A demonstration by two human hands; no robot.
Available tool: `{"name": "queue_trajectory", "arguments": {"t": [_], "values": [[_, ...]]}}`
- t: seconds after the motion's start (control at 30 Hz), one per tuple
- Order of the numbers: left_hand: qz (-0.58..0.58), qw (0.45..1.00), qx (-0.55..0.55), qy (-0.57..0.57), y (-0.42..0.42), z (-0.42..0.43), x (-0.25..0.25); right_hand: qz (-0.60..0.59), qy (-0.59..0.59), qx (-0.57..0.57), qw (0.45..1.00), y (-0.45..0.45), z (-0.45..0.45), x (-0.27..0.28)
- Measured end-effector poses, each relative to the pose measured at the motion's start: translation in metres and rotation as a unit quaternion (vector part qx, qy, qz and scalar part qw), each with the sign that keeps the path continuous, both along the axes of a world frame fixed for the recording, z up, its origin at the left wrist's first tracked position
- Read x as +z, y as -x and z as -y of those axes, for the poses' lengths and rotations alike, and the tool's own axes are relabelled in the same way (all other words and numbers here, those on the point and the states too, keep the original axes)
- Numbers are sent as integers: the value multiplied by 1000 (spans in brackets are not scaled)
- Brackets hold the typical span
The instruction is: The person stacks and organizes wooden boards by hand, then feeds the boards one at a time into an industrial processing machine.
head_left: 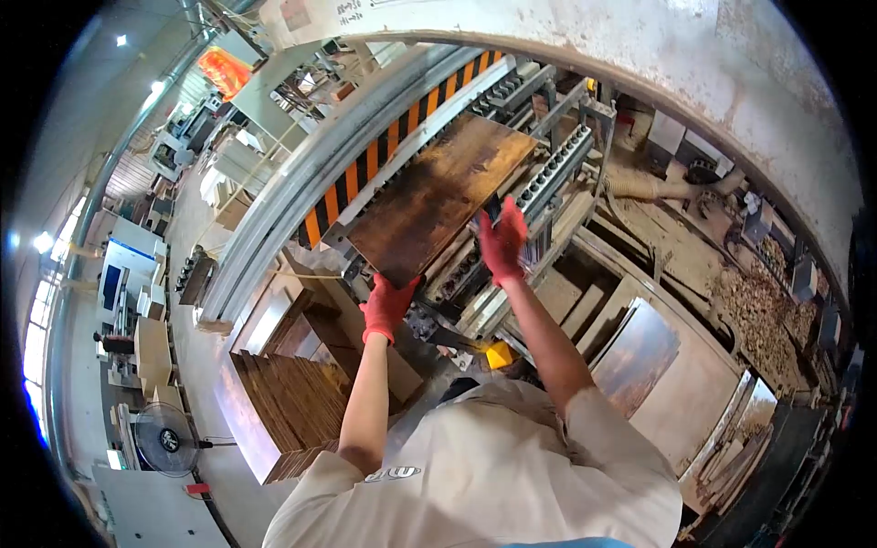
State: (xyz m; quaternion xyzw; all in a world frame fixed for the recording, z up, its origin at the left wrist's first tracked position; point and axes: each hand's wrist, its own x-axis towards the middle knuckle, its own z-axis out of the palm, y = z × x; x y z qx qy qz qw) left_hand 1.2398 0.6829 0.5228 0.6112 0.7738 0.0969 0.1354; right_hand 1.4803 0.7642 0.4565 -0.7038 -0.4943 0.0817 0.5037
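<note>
A brown wooden panel (443, 196) with dark, cloudy patches lies slantwise on the roller bed of a machine. My left hand (386, 309), in a red glove, is at the panel's near edge, fingers against it and partly hidden there. My right hand (502, 242), also red-gloved, is beside the panel's right edge with its fingers stretched out. It appears to hold nothing. Along that side runs a rail of small black rollers (555, 167).
A striped orange-and-black guard (370, 164) borders the machine's far side. Stacked brown panels (288, 402) stand at lower left, near a floor fan (168, 439). At right are a board with a glossy sheet (637, 356), wood scraps and a chip heap (763, 310). A pale curved beam (713, 55) crosses above.
</note>
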Motion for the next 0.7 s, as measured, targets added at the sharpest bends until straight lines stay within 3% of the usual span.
{"name": "queue_trajectory", "arguments": {"t": [0.03,0.07,0.1,0.13,0.27,0.3,0.37,0.43,0.7], "values": [[-12,1000,-16,-5,4,-7,-10,17,47,-35,998,17,-30,6],[-71,993,-83,-39,39,-33,-72,34,94,-68,993,30,-55,9],[-138,976,-145,-81,73,-58,-133,-72,78,-88,990,34,-62,28],[-206,950,-198,-128,104,-82,-189,-70,90,-100,988,35,-69,33],[-326,927,-187,-13,60,-92,-164,-55,124,-123,983,16,-87,31],[-283,944,-171,6,40,-88,-137,-45,132,-125,982,11,-90,31],[-44,996,-66,39,-17,-57,-37,-62,78,-103,990,9,-96,17],[66,997,-2,48,-41,-42,19,-51,91,-123,987,8,-98,19],[26,998,-6,63,-50,-38,43,-64,104,-120,985,8,-95,26]]}}
